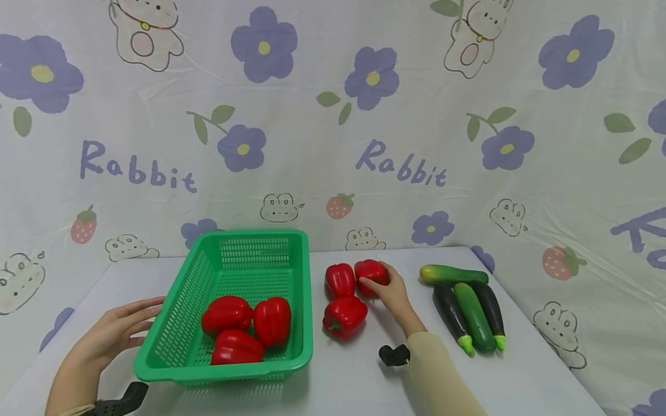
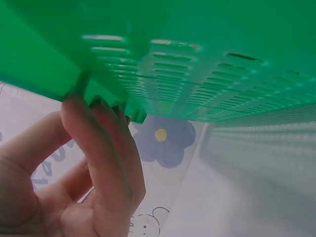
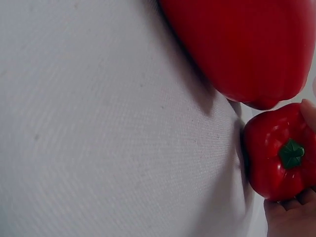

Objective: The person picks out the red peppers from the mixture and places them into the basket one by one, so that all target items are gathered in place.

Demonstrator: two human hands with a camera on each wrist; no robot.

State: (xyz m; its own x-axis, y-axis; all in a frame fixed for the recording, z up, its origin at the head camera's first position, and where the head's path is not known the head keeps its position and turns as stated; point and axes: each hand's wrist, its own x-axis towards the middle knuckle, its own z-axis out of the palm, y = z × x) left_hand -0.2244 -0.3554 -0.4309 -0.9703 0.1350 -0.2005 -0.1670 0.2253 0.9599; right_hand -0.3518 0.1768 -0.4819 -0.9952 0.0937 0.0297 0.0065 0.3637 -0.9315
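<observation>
A green plastic basket (image 1: 300, 289) holds three red bell peppers, among them one at its right side (image 1: 272, 321). My left hand (image 1: 111, 332) is at the basket's left side, its fingertips (image 2: 74, 101) right at the underside of the rim in the left wrist view. To the right of the basket, my right hand (image 1: 392, 292) grips a red bell pepper (image 1: 370, 271) between thumb and fingers. The right wrist view shows this pepper's green stem (image 3: 291, 153). Close beside it lie two more red bell peppers, one behind (image 1: 340, 280) and one nearer (image 1: 345, 317).
On the right of the white table (image 1: 359, 381) lie a yellow-tipped green cucumber-like vegetable (image 1: 452, 274), a dark green one (image 1: 474, 318) and two dark eggplants, one left (image 1: 450, 315) and one right (image 1: 489, 312) of it. A patterned curtain (image 1: 312, 173) hangs behind.
</observation>
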